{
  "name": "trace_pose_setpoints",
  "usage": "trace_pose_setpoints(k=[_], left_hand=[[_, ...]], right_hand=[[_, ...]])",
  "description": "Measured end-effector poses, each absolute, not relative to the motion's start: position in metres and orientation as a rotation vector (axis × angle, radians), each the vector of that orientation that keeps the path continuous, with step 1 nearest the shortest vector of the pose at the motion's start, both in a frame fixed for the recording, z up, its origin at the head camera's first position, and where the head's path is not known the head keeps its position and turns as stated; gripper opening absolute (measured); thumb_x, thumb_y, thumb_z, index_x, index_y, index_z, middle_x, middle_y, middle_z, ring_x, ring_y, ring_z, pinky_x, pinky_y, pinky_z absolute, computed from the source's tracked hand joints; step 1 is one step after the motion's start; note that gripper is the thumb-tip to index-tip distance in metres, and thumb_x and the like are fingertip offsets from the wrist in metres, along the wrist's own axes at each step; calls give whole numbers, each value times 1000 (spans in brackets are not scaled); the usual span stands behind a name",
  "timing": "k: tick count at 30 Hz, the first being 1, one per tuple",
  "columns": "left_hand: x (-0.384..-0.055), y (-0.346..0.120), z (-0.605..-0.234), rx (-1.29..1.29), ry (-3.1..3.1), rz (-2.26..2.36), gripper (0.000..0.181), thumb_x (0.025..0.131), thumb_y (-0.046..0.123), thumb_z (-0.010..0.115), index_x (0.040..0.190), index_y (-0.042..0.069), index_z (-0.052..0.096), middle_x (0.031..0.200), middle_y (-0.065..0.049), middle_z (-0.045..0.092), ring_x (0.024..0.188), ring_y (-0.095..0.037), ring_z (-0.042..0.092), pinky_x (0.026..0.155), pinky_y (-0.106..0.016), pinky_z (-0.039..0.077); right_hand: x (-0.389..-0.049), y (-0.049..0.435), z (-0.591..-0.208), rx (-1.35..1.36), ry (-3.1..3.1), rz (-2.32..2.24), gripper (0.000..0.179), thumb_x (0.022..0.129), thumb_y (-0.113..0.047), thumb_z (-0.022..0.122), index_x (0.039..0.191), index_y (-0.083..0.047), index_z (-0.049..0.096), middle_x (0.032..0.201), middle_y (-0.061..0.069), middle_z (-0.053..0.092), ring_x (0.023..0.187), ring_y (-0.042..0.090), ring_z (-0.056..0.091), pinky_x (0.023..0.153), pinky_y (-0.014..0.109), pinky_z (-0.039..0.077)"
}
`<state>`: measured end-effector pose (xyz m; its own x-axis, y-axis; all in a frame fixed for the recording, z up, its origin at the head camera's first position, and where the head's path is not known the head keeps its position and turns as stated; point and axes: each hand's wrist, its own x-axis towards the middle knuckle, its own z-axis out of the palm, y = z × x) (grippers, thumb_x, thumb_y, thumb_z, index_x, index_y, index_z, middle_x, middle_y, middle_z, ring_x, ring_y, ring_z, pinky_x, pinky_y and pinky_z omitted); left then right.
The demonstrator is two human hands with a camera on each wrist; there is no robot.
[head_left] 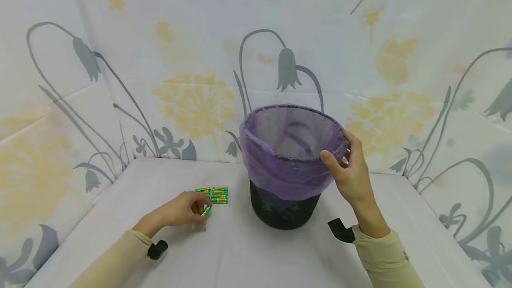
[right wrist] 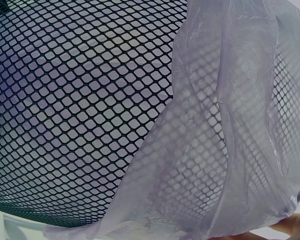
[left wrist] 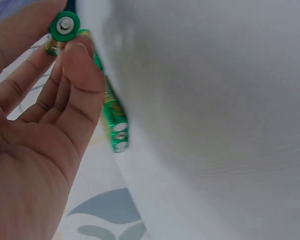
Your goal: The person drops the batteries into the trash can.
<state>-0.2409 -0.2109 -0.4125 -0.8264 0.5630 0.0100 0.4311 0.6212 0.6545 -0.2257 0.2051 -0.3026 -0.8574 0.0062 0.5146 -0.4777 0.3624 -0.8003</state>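
My left hand pinches a green and gold battery between thumb and fingers, just above the table. Its round metal end faces the camera in the left wrist view. Close behind that hand lie several more batteries side by side, partly covered by the fingers. A black mesh wastebasket stands right of them, lined with a purple plastic bag folded over its rim. With thumb outside and fingers partly hidden, my right hand grips the rim at the right. Mesh and bag fill the right wrist view.
A white cloth covers the table. Behind and on both sides hangs a pale curtain printed with flowers. Black wrist mounts stick out below both hands.
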Motion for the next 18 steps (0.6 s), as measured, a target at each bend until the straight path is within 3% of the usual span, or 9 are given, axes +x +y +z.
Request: trace_pose_setpoints(k=[8, 18], left_hand=[[-249, -199, -360, 840, 2588, 1129, 37, 79, 12, 78, 112, 6, 61, 82, -5, 57, 70, -17, 55, 63, -28, 49], [-265, -158, -255, 1019, 2512, 1312, 38, 84, 12, 75, 118, 7, 59, 87, -13, 61, 71, -28, 60, 64, -36, 53]], right_hand=[[-226, 204, -302, 411, -2203, 1493, 72, 92, -29, 62, 150, -16, 21, 140, 9, 38, 124, 27, 43, 99, 48, 37], [-226, 204, -302, 409, -2205, 1488, 71, 92, -28, 62, 149, -16, 22, 139, 9, 38, 123, 27, 44, 98, 46, 38]])
